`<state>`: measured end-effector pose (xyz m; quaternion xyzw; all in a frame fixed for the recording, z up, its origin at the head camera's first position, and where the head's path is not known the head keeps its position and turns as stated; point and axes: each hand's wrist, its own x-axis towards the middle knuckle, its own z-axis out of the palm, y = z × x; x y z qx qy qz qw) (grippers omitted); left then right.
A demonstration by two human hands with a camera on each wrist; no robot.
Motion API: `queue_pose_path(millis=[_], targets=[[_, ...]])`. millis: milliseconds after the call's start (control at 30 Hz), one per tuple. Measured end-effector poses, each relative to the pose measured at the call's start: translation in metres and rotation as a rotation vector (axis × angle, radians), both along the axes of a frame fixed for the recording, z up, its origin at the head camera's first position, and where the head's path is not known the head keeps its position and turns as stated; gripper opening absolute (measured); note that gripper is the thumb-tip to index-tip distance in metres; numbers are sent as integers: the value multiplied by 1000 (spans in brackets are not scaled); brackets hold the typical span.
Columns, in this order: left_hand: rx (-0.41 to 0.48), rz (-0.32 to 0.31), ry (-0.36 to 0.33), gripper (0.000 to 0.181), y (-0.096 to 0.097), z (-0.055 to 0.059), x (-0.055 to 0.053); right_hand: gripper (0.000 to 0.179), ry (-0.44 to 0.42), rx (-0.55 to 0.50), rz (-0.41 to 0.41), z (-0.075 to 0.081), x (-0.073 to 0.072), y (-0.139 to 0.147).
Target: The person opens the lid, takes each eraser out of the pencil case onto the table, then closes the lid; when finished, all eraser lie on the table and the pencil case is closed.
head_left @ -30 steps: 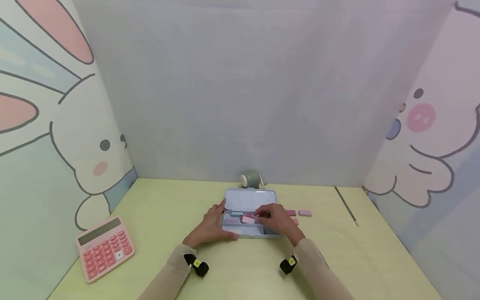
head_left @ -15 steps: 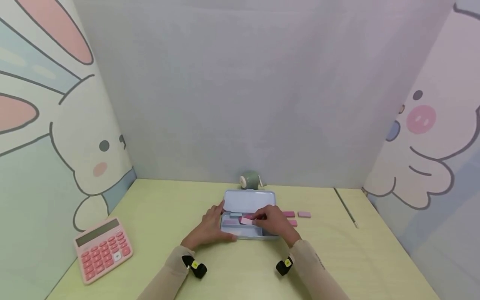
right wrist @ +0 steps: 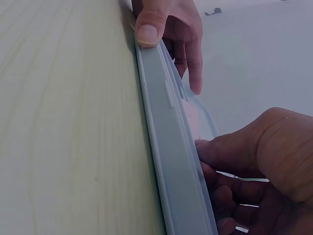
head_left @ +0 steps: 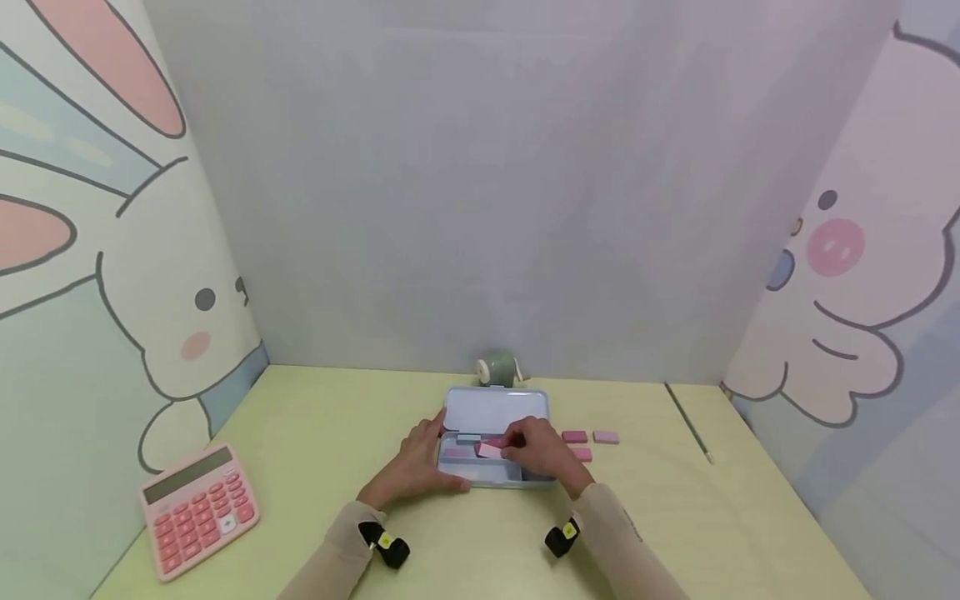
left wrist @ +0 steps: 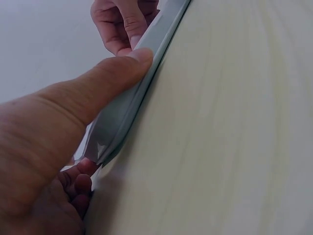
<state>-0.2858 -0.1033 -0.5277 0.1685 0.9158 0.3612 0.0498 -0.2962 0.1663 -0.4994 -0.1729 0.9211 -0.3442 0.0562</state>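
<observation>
Pencil case (head_left: pixel 480 472) on the counter (head_left: pixel 337 400), its lid (head_left: pixel 495 408) turned back behind it. The left hand (head_left: pixel 412 468) grips the case's left end, thumb at the front wall, other fingertips partly hidden. The right hand (head_left: pixel 542 447) masks the case's right end; its grip pinches a pale pink block (head_left: pixel 490 451) at the rear compartment, the block's right end concealed. Behind the case, the lid cuts off the base of a green sharpener (head_left: pixel 498 367).

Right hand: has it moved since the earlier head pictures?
Yes, slightly left: the right hand now leaves more of the dark pink block on the table visible.
</observation>
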Motion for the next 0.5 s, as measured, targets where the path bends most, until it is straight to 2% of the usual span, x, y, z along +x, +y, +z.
queue_pose_path(millis=[300,500], targets=[[5,-15,11,140,-1,-1,-1,7,35,34,-2,5,3,-3],[-8,-12,4,139,-1,-1,-1,7,27,14,-1,8,5,-3]])
